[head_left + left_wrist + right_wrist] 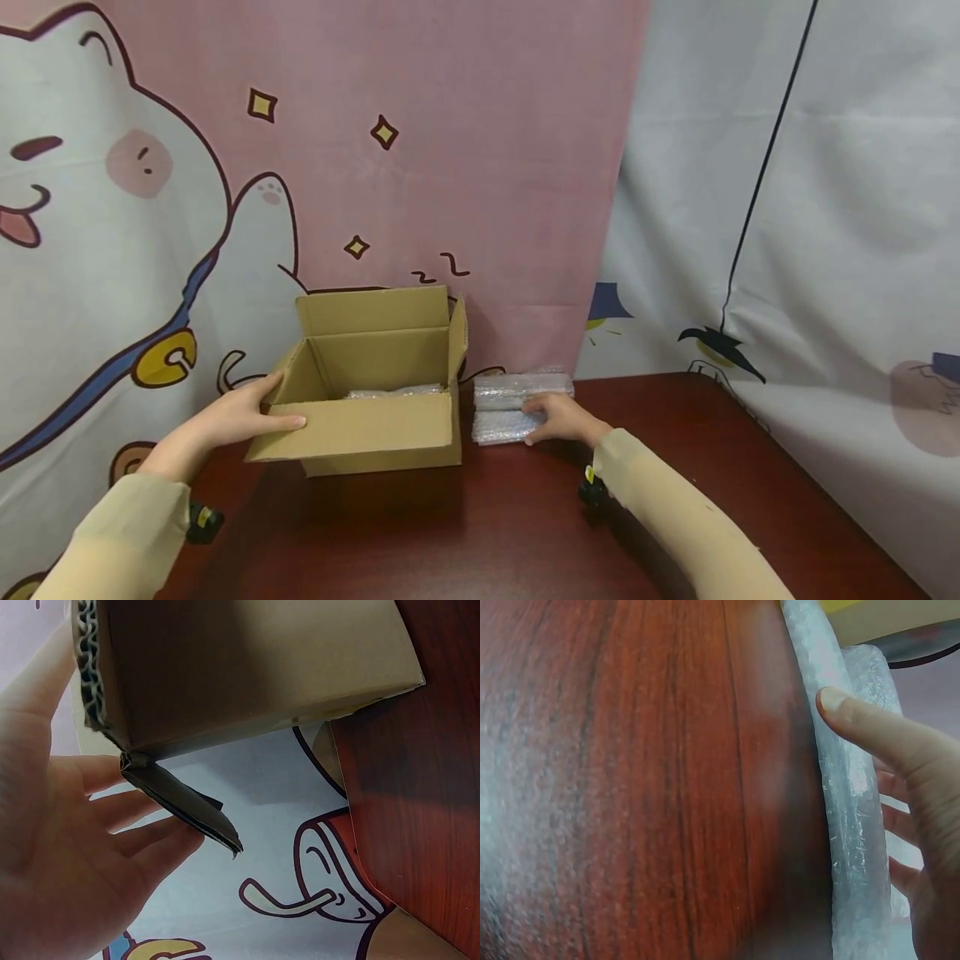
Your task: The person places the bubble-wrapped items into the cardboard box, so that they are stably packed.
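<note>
An open cardboard box (378, 429) stands with its flaps spread and bubble wrap (397, 392) showing inside. My left hand (247, 412) touches its left corner, thumb over the front flap (360, 425) and spread, fairly straight fingers against the side flap (184, 799). To the right of the box lie two bubble-wrapped packets, one behind the other. My right hand (562, 418) holds the front bubble-wrapped packet (847, 817), its thumb on the near side and its fingers reaching behind. The rear packet (517, 388) lies close against it; the fingertips are partly hidden.
Both packets and the box rest on a dark red-brown wooden table (517, 517). A printed cloth backdrop (480, 167) hangs right behind the table. Its folds also run along the table's right edge.
</note>
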`<state>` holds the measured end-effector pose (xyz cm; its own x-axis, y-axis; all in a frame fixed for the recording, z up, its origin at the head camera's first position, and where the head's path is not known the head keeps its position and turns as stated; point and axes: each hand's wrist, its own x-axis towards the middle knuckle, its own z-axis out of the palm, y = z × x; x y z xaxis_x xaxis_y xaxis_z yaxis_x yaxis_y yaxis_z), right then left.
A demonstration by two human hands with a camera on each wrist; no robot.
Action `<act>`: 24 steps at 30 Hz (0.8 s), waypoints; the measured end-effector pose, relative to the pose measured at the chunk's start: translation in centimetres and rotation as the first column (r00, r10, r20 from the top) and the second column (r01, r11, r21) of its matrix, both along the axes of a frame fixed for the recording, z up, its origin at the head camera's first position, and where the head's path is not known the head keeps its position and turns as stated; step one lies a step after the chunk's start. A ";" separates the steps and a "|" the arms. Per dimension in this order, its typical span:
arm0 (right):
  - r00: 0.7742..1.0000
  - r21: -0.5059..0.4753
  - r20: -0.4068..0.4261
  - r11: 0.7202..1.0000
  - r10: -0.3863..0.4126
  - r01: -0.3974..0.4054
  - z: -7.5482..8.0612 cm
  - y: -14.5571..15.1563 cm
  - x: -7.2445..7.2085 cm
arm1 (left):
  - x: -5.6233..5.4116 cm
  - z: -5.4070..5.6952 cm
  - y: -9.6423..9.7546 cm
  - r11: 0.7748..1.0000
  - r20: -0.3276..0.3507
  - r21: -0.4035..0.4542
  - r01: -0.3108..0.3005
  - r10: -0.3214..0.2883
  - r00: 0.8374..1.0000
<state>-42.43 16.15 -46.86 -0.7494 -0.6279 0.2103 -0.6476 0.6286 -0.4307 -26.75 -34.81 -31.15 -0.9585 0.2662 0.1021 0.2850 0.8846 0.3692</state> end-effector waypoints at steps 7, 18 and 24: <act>1.000 0.004 0.011 1.000 -0.015 0.015 0.1 -0.2 0.5 | 0.1 -0.1 -0.2 1.000 -0.009 0.017 0.007 -0.007 1.000; 0.999 0.019 0.030 0.999 -0.029 0.028 0.2 -0.1 0.7 | 0.2 0.0 0.1 1.000 -0.002 0.004 -0.007 0.007 1.000; 0.998 0.025 0.052 1.000 -0.020 0.019 0.5 0.1 0.5 | 0.2 0.1 0.3 1.000 0.008 -0.008 -0.023 0.023 1.000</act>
<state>-41.93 16.20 -46.37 -0.7712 -0.6174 0.1552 -0.6119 0.6518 -0.4480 -26.57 -34.55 -31.06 -0.9653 0.2445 0.0921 0.2612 0.8940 0.3641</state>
